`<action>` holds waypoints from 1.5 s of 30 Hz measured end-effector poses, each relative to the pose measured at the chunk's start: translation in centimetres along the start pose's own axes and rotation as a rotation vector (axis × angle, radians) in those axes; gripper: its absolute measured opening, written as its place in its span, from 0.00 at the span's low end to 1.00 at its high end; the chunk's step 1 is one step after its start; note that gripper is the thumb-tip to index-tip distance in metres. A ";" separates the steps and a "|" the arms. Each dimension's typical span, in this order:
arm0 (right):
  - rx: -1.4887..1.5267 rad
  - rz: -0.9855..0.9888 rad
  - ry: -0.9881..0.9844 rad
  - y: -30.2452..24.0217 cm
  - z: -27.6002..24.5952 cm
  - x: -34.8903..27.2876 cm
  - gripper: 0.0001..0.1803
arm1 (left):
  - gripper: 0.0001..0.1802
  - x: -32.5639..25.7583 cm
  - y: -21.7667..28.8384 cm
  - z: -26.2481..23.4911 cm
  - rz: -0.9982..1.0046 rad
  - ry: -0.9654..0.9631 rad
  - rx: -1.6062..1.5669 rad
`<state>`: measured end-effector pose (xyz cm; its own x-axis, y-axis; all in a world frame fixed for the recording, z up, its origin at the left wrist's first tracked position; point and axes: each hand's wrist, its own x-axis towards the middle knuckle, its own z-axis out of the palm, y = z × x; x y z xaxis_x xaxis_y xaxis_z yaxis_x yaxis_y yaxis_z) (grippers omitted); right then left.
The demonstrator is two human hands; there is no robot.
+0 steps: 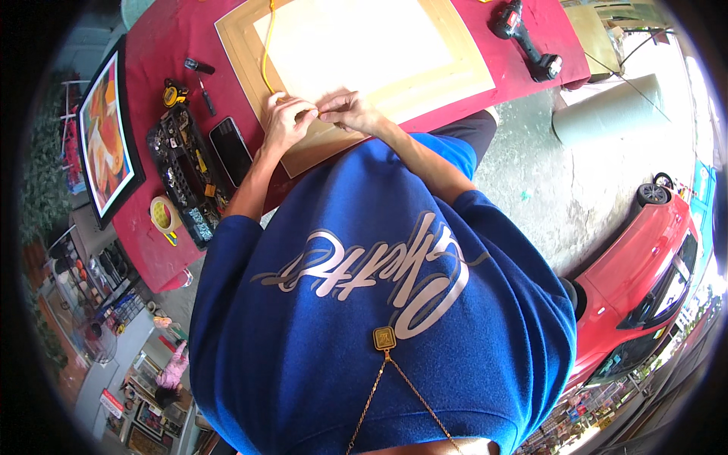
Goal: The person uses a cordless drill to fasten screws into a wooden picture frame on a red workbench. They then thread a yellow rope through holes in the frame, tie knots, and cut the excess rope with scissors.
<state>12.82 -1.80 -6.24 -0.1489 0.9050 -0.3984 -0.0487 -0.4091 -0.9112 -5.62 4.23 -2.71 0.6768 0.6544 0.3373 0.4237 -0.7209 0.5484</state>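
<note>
Both hands meeting at near edge of pale wooden picture frame [303, 152] lying face-down on red table [159, 45]. Left hand [284, 121] and right hand [350, 110] pinching thin yellow cord [265, 53] between fingertips, likely keeping it taut against the frame.

left hand [284, 121]: upper centre of frame, fingers curled, tips pinched toward the right | right hand [350, 110]: just beside it, fingertips pinched, meeting the left | forearms: bare, both rising from the frame's middle, converging upward
</note>
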 end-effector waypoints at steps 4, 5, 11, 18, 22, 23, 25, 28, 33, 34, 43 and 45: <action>-0.366 -0.420 0.176 1.0 1.1 0.8 0.10 | 0.04 0.1 0.3 -0.6 -0.048 -0.128 0.111; -0.431 -0.393 0.162 1.2 1.3 1.1 0.09 | 0.04 0.2 0.3 -0.8 -0.035 -0.149 0.120; -0.837 -0.287 0.152 -1.0 2.5 0.5 0.08 | 0.06 0.8 -1.8 -2.9 0.030 -0.033 0.238; -0.847 -0.131 0.139 -2.9 2.7 1.1 0.07 | 0.24 0.6 -5.6 -1.6 -0.409 0.300 0.404; -0.879 -0.151 0.164 -2.3 2.8 2.0 0.09 | 0.44 1.2 -7.9 -2.6 -1.045 0.262 0.298; -0.894 -0.157 0.146 -2.3 2.8 2.2 0.09 | 0.41 0.5 -9.9 -2.8 -1.101 0.157 0.203; -0.922 -0.163 0.117 -2.6 2.6 2.2 0.09 | 0.33 1.5 -9.3 -3.5 -1.053 0.068 0.160; -0.851 -0.152 0.116 -3.3 2.7 2.1 0.09 | 0.26 1.2 -9.7 -3.8 -0.978 0.089 0.079; -0.894 -0.515 0.199 -1.8 3.2 2.0 0.07 | 0.22 0.6 -10.7 -3.6 -0.915 0.164 0.109; -0.873 -0.524 0.194 -1.7 3.2 2.0 0.07 | 0.22 0.7 -10.8 -3.5 -0.913 0.179 0.105; -0.758 -0.611 0.278 -1.6 3.6 2.1 0.05 | 0.21 0.6 -11.2 -2.9 -0.855 0.258 0.130; -0.755 -0.627 0.302 -1.6 3.8 2.2 0.05 | 0.21 0.3 -11.7 -2.7 -0.819 0.296 0.103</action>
<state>8.86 0.40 -5.28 -0.0513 0.9650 0.2574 0.6176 0.2332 -0.7512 -12.00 13.46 -6.99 -0.0421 0.9973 0.0600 0.7700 -0.0059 0.6380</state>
